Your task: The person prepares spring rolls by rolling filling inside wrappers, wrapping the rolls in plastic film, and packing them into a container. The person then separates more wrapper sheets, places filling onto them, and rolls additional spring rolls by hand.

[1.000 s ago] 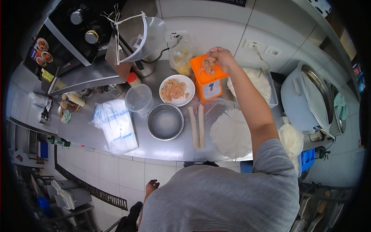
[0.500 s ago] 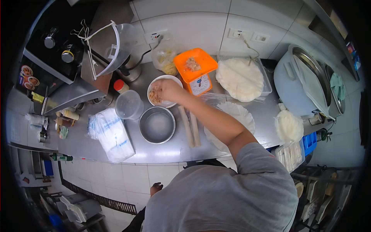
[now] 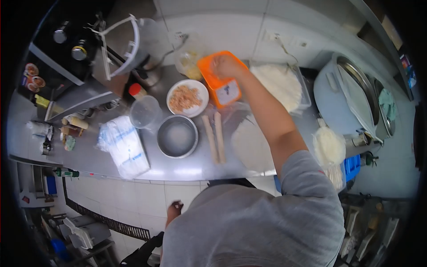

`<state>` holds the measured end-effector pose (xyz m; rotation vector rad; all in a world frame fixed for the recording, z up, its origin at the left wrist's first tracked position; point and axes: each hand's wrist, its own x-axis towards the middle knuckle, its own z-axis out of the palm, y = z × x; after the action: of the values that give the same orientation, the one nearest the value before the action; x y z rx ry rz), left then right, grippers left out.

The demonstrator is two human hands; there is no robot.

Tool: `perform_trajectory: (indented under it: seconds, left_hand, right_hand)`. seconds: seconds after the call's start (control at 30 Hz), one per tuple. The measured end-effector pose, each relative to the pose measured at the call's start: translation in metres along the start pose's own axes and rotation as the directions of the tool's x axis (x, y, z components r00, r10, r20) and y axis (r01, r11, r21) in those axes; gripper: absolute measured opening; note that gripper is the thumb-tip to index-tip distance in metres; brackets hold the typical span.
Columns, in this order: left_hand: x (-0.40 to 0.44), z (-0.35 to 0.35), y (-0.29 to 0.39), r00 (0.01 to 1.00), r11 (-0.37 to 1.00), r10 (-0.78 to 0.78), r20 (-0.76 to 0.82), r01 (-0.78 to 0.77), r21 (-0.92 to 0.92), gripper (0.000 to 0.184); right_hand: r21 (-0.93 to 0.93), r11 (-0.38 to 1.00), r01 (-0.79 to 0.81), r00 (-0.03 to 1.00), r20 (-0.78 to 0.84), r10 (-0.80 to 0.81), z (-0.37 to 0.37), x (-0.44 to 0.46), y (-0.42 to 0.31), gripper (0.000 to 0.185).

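Note:
My right hand (image 3: 226, 66) is over the orange tray (image 3: 207, 71) of a kitchen scale (image 3: 228, 92), fingertips down inside it. Blur and the hand itself hide how its fingers are set and the tray's contents. Left of the scale stands a white bowl (image 3: 171, 100) holding a shredded, pinkish-orange filling (image 3: 186, 99). Low beside my body hangs my left hand (image 3: 175, 208), away from the counter, its fingers curled in with nothing visible in them. Two pale rolled sticks (image 3: 214, 138) lie side by side before the scale, next to a thin round wrapper sheet (image 3: 251, 147).
Around the bowl are a metal bowl of cloudy liquid (image 3: 178, 136), a clear plastic tub (image 3: 145, 112) and a red-lidded jar (image 3: 137, 91). Plastic bags (image 3: 126, 147) lie left. A stack of wrapper sheets (image 3: 278, 86) and a large bluish tub (image 3: 340, 98) stand right.
My right hand has moved from the white bowl up and right to the scale's orange tray. The filling in the bowl is now uncovered. My left hand stays low.

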<state>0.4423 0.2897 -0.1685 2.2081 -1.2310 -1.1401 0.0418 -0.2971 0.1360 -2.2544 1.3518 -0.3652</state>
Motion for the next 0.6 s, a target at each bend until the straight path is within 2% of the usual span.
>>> perform_trajectory:
  seconds: [0.03, 0.07, 0.1, 0.13, 0.17, 0.2, 0.23, 0.27, 0.3, 0.37, 0.43, 0.47, 0.53, 0.6]
  left_hand:
    - [-0.008, -0.029, 0.099, 0.998, 0.98, 0.053, 0.015, -0.055, 0.194, 0.032]
    - [-0.009, -0.04, 0.146, 0.988, 0.965, 0.154, -0.013, -0.147, 0.218, 0.031]
    - [-0.011, -0.054, 0.191, 0.985, 0.983, 0.169, 0.033, -0.171, 0.072, 0.028]
    - [-0.007, -0.059, 0.227, 0.968, 0.969, 0.245, 0.055, -0.245, -0.007, 0.027]
    - [-0.016, -0.069, 0.283, 0.968, 0.972, 0.236, 0.082, -0.235, -0.022, 0.028]
    - [-0.014, -0.065, 0.308, 0.939, 0.936, 0.336, 0.064, -0.326, -0.134, 0.033]
    - [-0.008, -0.058, 0.33, 0.87, 0.863, 0.489, 0.062, -0.472, -0.181, 0.037]
    - [-0.007, -0.048, 0.359, 0.793, 0.785, 0.607, 0.06, -0.586, -0.2, 0.038]
    - [-0.002, -0.035, 0.382, 0.736, 0.748, 0.66, 0.152, -0.625, -0.223, 0.047]
    - [0.011, 0.014, 0.417, 0.57, 0.585, 0.811, 0.133, -0.782, -0.214, 0.054]
    - [0.025, 0.071, 0.438, 0.482, 0.51, 0.859, 0.172, -0.834, -0.209, 0.058]
    - [0.028, 0.094, 0.44, 0.466, 0.507, 0.857, 0.22, -0.84, -0.195, 0.059]
    - [0.036, 0.13, 0.439, 0.434, 0.499, 0.846, 0.311, -0.85, -0.169, 0.062]
    - [0.044, 0.147, 0.43, 0.4, 0.453, 0.864, 0.306, -0.882, -0.126, 0.063]
  right_hand:
    - [0.356, 0.933, 0.059, 0.997, -0.059, -0.04, -0.014, -0.026, -0.008, 0.024]
    - [0.661, 0.742, 0.112, 0.991, -0.126, -0.038, -0.027, -0.056, -0.019, 0.024]
    - [0.662, 0.744, 0.086, 0.988, -0.154, 0.023, -0.034, -0.095, -0.034, 0.026]
    - [0.655, 0.752, 0.073, 0.979, -0.193, 0.073, -0.043, -0.134, -0.054, 0.028]
    - [0.644, 0.762, 0.07, 0.965, -0.238, 0.112, -0.044, -0.166, -0.063, 0.03]
    - [0.651, 0.758, 0.04, 0.976, -0.187, 0.109, -0.026, -0.192, -0.044, 0.035]
    - [0.655, 0.755, 0.018, 0.985, -0.141, 0.099, -0.001, -0.216, -0.021, 0.04]
    - [0.759, 0.651, -0.019, 0.989, -0.079, 0.121, 0.023, -0.242, -0.016, 0.042]
    - [0.846, 0.531, -0.056, 0.991, -0.017, 0.132, 0.048, -0.266, -0.014, 0.044]
    - [0.919, 0.352, -0.176, 0.965, 0.091, 0.245, 0.097, -0.302, 0.0, 0.044]
    - [0.656, 0.753, -0.05, 0.985, -0.091, 0.145, 0.121, -0.326, 0.016, 0.046]
    - [0.46, 0.888, 0.015, 0.985, -0.162, 0.067, 0.127, -0.336, 0.019, 0.048]
    - [0.409, 0.912, 0.026, 0.97, -0.23, 0.075, 0.128, -0.355, 0.02, 0.05]
    - [0.366, 0.93, 0.04, 0.969, -0.243, 0.054, 0.127, -0.368, 0.028, 0.053]
